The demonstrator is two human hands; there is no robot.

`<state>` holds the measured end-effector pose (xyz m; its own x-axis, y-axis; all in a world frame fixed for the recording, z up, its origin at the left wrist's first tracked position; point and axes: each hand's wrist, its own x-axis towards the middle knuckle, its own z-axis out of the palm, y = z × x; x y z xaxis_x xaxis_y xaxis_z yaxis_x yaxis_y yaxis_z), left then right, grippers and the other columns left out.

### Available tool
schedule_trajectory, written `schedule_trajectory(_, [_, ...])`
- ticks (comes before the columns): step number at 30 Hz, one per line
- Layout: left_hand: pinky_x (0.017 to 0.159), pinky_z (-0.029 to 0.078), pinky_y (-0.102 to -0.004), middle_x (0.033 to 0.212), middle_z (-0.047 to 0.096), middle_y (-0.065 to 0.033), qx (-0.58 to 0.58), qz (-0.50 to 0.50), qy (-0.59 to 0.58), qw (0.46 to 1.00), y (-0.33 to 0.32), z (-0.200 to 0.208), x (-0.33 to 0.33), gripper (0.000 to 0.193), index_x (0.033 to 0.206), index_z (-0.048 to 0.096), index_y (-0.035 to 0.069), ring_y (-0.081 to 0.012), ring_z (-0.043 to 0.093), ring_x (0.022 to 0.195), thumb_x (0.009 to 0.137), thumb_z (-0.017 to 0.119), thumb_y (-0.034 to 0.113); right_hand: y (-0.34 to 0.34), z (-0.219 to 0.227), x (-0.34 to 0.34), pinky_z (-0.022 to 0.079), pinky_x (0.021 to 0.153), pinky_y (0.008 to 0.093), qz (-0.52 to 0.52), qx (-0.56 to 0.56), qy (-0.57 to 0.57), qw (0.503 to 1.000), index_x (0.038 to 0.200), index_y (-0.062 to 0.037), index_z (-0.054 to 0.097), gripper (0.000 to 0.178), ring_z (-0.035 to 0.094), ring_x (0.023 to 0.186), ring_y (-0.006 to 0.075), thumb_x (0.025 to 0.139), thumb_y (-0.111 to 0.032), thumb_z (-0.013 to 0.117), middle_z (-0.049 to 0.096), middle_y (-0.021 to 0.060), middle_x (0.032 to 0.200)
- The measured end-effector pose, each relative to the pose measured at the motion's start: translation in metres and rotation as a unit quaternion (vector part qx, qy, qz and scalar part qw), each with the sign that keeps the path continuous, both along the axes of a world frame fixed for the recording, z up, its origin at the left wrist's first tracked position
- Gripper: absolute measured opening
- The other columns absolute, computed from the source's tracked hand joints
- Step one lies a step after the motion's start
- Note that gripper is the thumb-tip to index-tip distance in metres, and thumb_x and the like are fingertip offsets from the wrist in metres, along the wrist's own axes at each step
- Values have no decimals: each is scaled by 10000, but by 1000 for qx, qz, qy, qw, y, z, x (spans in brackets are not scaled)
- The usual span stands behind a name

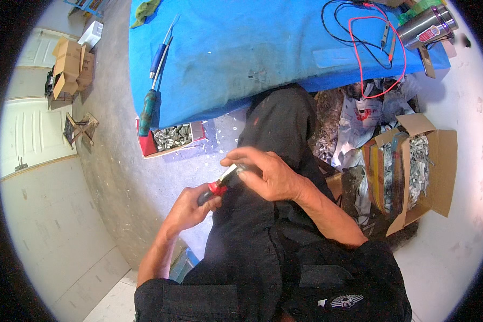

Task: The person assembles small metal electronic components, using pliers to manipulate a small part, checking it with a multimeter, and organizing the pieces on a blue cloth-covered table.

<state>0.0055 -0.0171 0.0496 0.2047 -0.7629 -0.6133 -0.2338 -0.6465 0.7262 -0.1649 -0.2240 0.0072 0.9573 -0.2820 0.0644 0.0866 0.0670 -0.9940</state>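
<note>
Above my lap, my left hand (193,205) is closed round the dark handle of a short hand tool (217,189) with a red collar and a flat, shiny blade. I cannot tell exactly what kind of tool it is. Its blade points up and right toward my right hand (273,174). The fingers of that hand curl round a small grey, metallic-looking piece at the blade's end. Fingers and motion blur hide most of this piece, so its kind is unclear. Both hands are close together over my dark trousers.
Ahead is a blue-covered table (220,59) bearing a screwdriver (147,112), a blue-handled tool (157,60), red and black test leads (354,40) and a steel flask (426,27). Below its edge sits a box of small metal pieces (173,138); a cardboard box (443,172) of metal scrap stands right.
</note>
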Motion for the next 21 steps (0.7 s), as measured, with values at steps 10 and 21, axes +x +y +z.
schedule_trajectory(10, [617, 484, -377, 728, 647, -123, -84, 38, -179, 980, -1, 4, -2, 270, 1215, 670, 57, -208, 596, 615, 975, 715, 172, 8, -11, 4, 547, 854, 313, -101, 70, 24, 992, 1223, 6, 566, 281, 666, 962, 142, 1000, -121, 678, 692, 93, 1048])
schedule_trajectory(21, [561, 528, -313, 873, 719, -68, -26, 43, -135, 989, -3, 12, -8, 230, 1245, 649, 27, -115, 662, 702, 1034, 634, 117, 5, -13, 10, 497, 692, 270, -176, 85, 44, 980, 1002, -1, 653, 187, 580, 779, 67, 1040, -182, 672, 650, 16, 899])
